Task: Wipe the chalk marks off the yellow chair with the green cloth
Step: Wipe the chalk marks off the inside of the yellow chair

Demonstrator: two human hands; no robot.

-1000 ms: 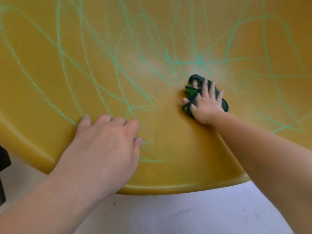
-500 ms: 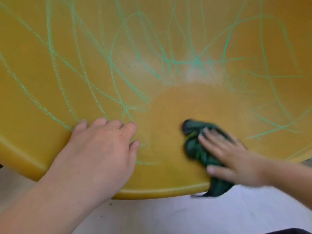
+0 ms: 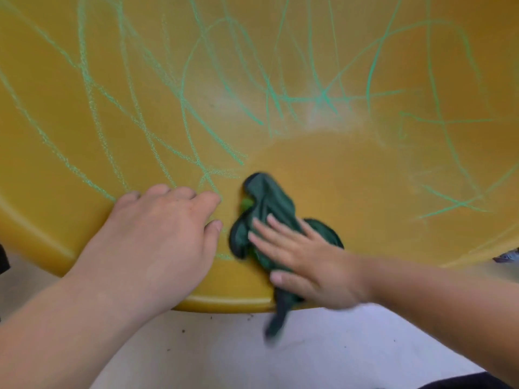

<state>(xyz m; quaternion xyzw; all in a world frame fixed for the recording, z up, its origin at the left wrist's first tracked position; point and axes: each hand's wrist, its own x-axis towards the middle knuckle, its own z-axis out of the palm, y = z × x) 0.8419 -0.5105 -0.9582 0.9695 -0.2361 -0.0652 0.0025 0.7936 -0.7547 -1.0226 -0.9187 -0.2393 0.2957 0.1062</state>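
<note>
The yellow chair seat [image 3: 365, 192] fills the view, scribbled with green chalk marks [image 3: 323, 96] across its upper and left parts; a patch near the front middle is wiped bare. My right hand [image 3: 306, 262] presses flat on the crumpled dark green cloth [image 3: 266, 209] near the seat's front edge, and one cloth end hangs over the rim. My left hand [image 3: 151, 242] rests palm down on the seat's front left edge, right beside the cloth.
Pale floor [image 3: 210, 355] with small specks of dirt lies below the seat's front rim. A dark object [image 3: 4, 259] shows at the far left edge, and something small at the right edge [image 3: 508, 258].
My right hand has dragged the cloth from the seat's middle down to the front edge, then left toward my left hand. A wiped patch has appeared. My left hand has stayed put.
</note>
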